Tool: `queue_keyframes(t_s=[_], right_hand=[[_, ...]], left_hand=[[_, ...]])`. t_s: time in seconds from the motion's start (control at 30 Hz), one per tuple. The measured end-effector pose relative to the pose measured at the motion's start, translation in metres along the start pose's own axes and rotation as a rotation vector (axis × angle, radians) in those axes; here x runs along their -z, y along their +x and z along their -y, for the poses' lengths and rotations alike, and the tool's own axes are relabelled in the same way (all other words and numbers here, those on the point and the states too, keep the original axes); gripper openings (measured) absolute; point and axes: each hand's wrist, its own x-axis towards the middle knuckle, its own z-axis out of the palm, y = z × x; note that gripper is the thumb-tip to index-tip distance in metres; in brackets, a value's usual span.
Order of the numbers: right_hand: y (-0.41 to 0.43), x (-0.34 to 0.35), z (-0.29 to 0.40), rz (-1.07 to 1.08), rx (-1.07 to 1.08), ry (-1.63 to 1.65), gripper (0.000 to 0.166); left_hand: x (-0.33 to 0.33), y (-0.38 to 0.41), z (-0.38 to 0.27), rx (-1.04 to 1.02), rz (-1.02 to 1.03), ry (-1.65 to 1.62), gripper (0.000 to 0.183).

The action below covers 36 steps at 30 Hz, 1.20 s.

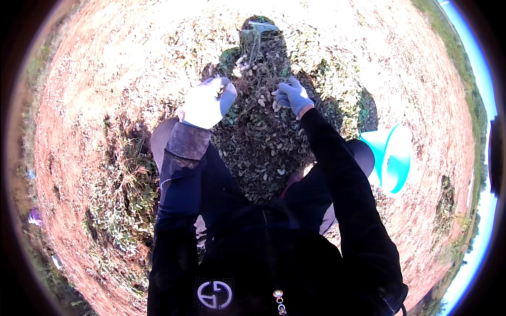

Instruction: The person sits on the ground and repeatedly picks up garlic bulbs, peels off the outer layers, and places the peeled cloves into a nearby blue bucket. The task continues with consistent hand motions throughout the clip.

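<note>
My left hand (208, 102), in a pale work glove washed out by sunlight, is held over the left side of a heap of uprooted peanut plants (253, 138). Its fingers are bent, and glare hides whether anything is between them. My right hand (293, 96), in a light grey-blue glove, is across from it with fingers apart; nothing shows in its grasp. Just beside its fingertips lie pale peanut pods (262, 102) among stems and roots. Another cluster of peanut pods (243, 66) is farther ahead, between the two hands and beyond them.
A turquoise bucket (375, 148) is by my right knee; its inside is too bright to read. More plants (126, 201) are piled to my left. Dry, litter-covered soil (427, 118) stretches around. My shadow falls across the heap. Small objects lie at the far left edge.
</note>
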Motion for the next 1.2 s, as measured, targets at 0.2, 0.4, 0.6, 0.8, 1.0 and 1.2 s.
queue_keyframes(t_s=[0.2, 0.4, 0.6, 0.8, 1.0, 1.2], right_hand=[[0.01, -0.025, 0.002, -0.05, 0.033, -0.024, 0.02], [-0.032, -0.033, 0.051, 0.114, 0.241, -0.148, 0.018], [-0.114, -0.03, 0.086, 0.25, 0.346, -0.122, 0.018], [-0.154, -0.021, 0.06, 0.238, 0.376, 0.483, 0.021], [-0.189, -0.038, -0.076, 0.009, -0.087, 0.532, 0.037], [-0.193, -0.059, -0.103, 0.13, 0.195, -0.131, 0.035]], left_hand=[[-0.003, 0.003, -0.007, 0.016, 0.028, -0.059, 0.017], [-0.006, -0.008, 0.017, 0.302, 0.191, -0.259, 0.03], [-0.013, -0.009, -0.034, -0.075, 0.356, 0.13, 0.091], [-0.038, -0.03, -0.055, 0.452, 0.51, -0.459, 0.058], [-0.072, -0.066, -0.059, 0.556, 0.213, -0.981, 0.037], [-0.077, -0.077, -0.075, 0.645, 0.393, -0.853, 0.053]])
